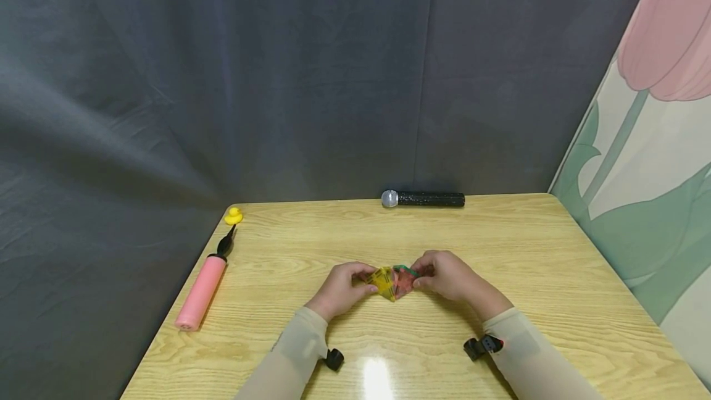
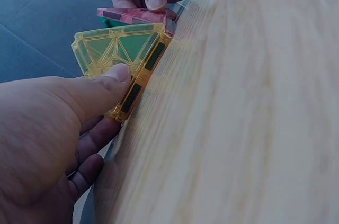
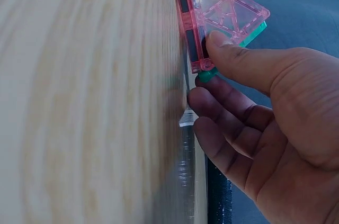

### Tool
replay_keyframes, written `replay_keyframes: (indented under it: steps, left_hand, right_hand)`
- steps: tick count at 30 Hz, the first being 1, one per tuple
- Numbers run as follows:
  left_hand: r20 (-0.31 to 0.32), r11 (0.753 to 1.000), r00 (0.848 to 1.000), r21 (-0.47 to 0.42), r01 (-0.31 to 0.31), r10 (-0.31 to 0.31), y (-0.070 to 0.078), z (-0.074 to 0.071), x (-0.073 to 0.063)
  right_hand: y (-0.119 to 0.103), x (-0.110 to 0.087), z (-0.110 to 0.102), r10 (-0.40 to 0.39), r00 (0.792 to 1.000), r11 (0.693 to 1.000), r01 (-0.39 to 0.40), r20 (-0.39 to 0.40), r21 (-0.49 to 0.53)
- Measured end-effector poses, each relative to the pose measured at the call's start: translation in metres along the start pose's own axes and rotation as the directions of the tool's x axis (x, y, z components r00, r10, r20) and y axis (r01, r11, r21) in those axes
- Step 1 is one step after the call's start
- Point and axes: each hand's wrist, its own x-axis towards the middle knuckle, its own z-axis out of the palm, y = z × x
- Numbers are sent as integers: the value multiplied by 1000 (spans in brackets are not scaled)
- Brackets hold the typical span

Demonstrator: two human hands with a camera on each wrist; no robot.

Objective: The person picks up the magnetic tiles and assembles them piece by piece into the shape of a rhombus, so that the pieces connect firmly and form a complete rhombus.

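Over the middle of the table, my left hand pinches a yellow see-through triangular magnetic tile between thumb and fingers. Opposite it, my right hand pinches a pink triangular magnetic tile, thumb on its face and fingertips at its lower corner. Green shows behind the pink tile, seemingly another tile, mostly hidden. In the head view the yellow and pink tiles meet side by side, tilted up from the wooden table top. Whether their edges are joined is hard to tell.
A black microphone with a silver head lies along the back edge. On the left lie a pink hand pump with a black nozzle and a small yellow rubber duck. A dark curtain hangs behind the wooden table.
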Motion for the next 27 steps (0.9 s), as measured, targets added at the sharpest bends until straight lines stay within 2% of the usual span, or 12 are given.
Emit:
replay_keyframes:
  steps: [7,17,27]
  left_hand:
    - [-3,1000,1000,15,-14,14,0,0,0]
    - [-5,1000,1000,26,6,-6,0,1,0]
    - [-3,999,1000,42,11,-11,0,1,0]
  right_hand:
    - [-1,0,-1,4,1000,1000,-4,-9,27]
    - [0,0,0,-7,1000,993,6,1,114]
    - [-1,0,-1,-45,999,993,47,-21,108]
